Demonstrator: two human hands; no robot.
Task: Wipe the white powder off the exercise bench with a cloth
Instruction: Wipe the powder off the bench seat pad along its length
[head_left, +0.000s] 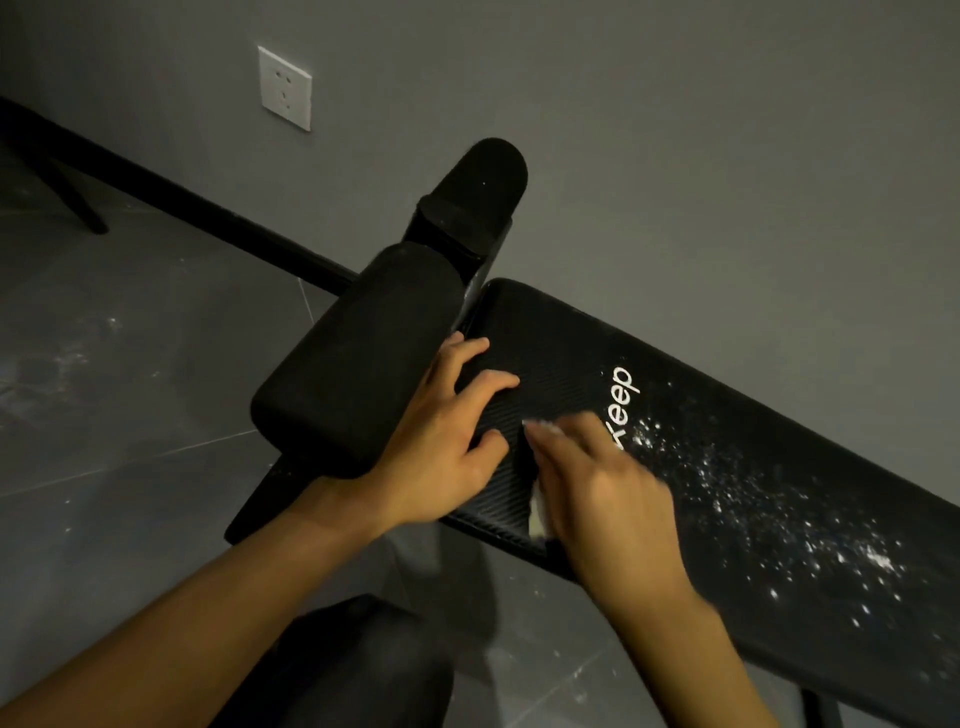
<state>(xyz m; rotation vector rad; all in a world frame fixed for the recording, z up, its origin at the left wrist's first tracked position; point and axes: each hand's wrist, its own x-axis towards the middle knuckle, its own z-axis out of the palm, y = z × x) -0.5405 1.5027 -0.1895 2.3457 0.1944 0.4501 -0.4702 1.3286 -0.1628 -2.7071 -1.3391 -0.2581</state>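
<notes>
We note a matt grey painted wall (675, 130) bearing a white square socket plate (284, 88), black skirting board (182, 202) below, grey tiled floor (130, 338) flecked white. Dim light.

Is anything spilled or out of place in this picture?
Yes. White powder is scattered over the black exercise bench, right of the Keep logo, past the white cloth under the right hand. Specks also lie on the grey floor at the left.
</notes>
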